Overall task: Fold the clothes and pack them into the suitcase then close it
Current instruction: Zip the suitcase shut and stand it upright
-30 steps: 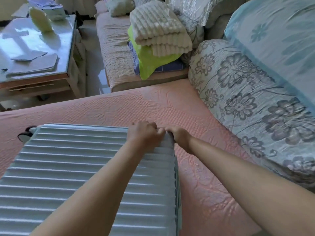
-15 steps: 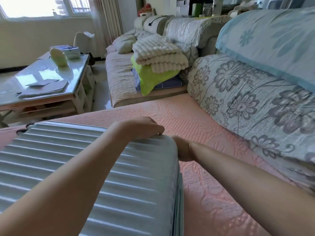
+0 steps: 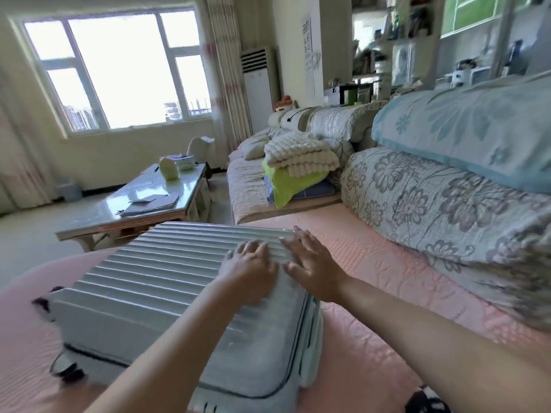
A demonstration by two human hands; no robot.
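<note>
Pressing left hand (image 3: 250, 272) and right hand (image 3: 313, 265), fingers flat, on the suitcase (image 3: 155, 281) mid-frame, you seem at closing; next, check it is fastened.

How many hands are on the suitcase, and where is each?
2. The left hand lies flat on the suitcase lid toward its far right corner; the right hand lies beside it, nearer the lid's right edge.

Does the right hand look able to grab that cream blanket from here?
Probably not. The right hand lies flat on the suitcase, and the cream blanket sits well beyond it on the far sofa; the way is free, but it looks too far.
</note>
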